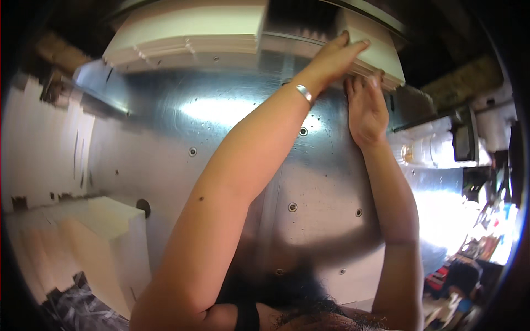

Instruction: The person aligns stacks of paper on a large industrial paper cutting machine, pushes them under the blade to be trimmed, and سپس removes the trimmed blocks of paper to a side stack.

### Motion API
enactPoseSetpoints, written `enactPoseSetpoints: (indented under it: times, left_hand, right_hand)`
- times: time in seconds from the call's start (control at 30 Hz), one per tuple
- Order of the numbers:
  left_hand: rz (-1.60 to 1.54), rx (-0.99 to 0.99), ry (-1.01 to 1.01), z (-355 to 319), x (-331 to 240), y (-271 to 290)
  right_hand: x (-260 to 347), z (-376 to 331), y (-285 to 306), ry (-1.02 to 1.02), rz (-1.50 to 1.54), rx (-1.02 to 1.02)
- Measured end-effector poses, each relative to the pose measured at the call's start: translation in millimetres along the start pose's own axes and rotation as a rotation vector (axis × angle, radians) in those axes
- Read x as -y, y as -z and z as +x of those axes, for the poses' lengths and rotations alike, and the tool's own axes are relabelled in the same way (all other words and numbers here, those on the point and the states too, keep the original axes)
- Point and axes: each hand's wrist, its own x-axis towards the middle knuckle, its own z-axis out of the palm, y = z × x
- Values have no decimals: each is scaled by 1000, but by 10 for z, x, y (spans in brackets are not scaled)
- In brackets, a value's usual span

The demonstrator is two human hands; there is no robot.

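Observation:
My left hand [335, 57] reaches to the far side of the metal table and lies at the left edge of a stack of cream-coloured sheets [381, 48], fingers stretched out and apart. Against the near edge of that same stack rests my right hand [369, 110], its fingers extended and not wrapped around anything. A silver bracelet [303, 92] circles my left wrist. Further left stands a wider stack of cream sheets [193, 27], its near edges slightly uneven; neither hand touches it.
The shiny metal tabletop [232, 138] has several round fittings set in it. A tall pale stack [118, 231] stands at the lower left, beside dark crumpled material [83, 303]. Clear, glassy-looking objects [428, 151] are at the right, with blurred clutter [491, 237] beyond.

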Motion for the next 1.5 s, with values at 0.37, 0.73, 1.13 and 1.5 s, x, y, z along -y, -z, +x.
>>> enactPoseSetpoints:
  times: [0.37,0.73,1.13,1.5]
  left_hand:
    - [-71,95,11,-24,-42,73]
    - [-259,-276,75,-177,-37,-3]
    - [458,176,-142,-3851,-990,-513]
    - [118,-1193,-5,-6773,-539,105]
  right_hand:
    - [-33,-42,55,11,57,40]
    - [-162,99,154,-25,126,61]
    - [-699,380,728,-28,193,63]
    - [-553,96,-397,-11,-480,-40]
